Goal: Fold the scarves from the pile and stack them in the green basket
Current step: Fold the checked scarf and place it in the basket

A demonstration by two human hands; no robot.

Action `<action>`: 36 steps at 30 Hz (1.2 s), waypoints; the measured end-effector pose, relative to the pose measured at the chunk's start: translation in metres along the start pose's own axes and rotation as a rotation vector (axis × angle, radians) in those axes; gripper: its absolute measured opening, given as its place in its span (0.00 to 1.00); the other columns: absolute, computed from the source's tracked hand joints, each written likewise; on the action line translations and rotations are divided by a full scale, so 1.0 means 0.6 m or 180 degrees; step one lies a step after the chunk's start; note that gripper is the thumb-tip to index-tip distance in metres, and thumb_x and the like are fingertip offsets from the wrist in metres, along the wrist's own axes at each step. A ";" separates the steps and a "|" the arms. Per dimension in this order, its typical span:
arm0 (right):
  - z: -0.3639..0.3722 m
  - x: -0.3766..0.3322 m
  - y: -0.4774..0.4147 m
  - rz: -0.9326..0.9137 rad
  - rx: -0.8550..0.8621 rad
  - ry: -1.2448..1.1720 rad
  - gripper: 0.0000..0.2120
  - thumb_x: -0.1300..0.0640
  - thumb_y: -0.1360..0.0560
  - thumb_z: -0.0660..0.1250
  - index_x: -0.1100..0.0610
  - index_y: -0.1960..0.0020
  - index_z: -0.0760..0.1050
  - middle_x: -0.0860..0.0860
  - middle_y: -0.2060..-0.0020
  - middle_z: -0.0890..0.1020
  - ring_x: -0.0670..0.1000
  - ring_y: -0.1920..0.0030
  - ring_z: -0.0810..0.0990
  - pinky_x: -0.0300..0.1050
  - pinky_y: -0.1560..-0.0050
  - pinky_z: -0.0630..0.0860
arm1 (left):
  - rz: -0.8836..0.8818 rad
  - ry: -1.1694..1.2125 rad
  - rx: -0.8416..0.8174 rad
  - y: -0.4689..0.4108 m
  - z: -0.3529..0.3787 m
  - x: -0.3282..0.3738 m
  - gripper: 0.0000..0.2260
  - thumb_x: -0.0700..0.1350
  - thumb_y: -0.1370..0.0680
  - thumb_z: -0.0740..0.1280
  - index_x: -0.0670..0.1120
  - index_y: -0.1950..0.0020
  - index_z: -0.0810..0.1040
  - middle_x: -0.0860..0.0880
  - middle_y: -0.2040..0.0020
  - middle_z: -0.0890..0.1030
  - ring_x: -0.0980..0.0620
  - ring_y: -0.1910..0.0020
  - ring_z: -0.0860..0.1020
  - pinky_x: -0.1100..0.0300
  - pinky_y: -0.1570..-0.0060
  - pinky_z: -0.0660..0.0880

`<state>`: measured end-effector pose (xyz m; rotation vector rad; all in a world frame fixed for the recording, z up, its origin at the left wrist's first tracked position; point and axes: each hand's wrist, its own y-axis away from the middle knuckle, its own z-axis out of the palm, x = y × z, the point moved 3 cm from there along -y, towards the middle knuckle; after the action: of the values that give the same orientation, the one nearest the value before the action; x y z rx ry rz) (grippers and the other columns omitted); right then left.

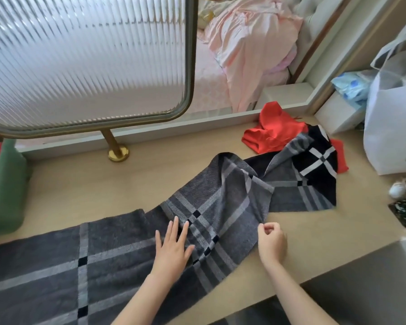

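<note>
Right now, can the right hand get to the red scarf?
Probably yes. The red scarf lies on the table beyond the right hand, with only the grey scarf lying between, partly over it. But that hand pinches the grey scarf's edge, so it must let go first.

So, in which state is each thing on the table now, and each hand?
grey plaid scarf: unfolded, stretched across the table, rumpled in the middle.
left hand: open, flat on the scarf.
right hand: pinches the scarf's near edge.
red scarf: crumpled, partly under the plaid scarf's far end.
green basket: upright at the table's left edge.
white bag: upright, top open.
</note>
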<state>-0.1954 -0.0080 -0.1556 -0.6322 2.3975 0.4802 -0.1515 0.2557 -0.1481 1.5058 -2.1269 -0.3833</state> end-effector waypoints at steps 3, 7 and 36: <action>-0.056 0.048 0.031 -0.0036 0.0270 -0.0111 0.04 0.57 0.26 0.68 0.54 0.58 0.74 0.50 0.63 0.77 0.53 0.60 0.75 0.46 0.63 0.71 | 0.0002 0.0065 0.0002 -0.011 0.005 0.010 0.49 0.71 0.46 0.13 0.52 0.27 0.28 0.48 0.27 0.27 0.51 0.29 0.29 0.46 0.33 0.29; -0.088 0.121 0.071 0.0133 0.0183 -0.0025 0.08 0.60 0.30 0.73 0.53 0.61 0.73 0.51 0.65 0.78 0.55 0.60 0.73 0.47 0.59 0.69 | 0.0026 0.0122 -0.0017 -0.023 0.009 0.024 0.51 0.70 0.49 0.11 0.52 0.29 0.27 0.48 0.28 0.26 0.50 0.28 0.28 0.47 0.33 0.30; -0.080 0.070 -0.107 0.0253 -0.0029 -0.0624 0.09 0.51 0.26 0.70 0.55 0.50 0.77 0.48 0.56 0.78 0.52 0.48 0.69 0.47 0.52 0.67 | 0.0553 -0.0525 0.0256 -0.120 0.074 0.157 0.31 0.67 0.20 0.43 0.52 0.22 0.58 0.43 0.22 0.58 0.43 0.24 0.55 0.38 0.32 0.45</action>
<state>-0.2122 -0.0965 -0.1581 -0.4720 2.2415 0.5602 -0.1433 0.1402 -0.1988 1.3594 -2.4077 -0.3747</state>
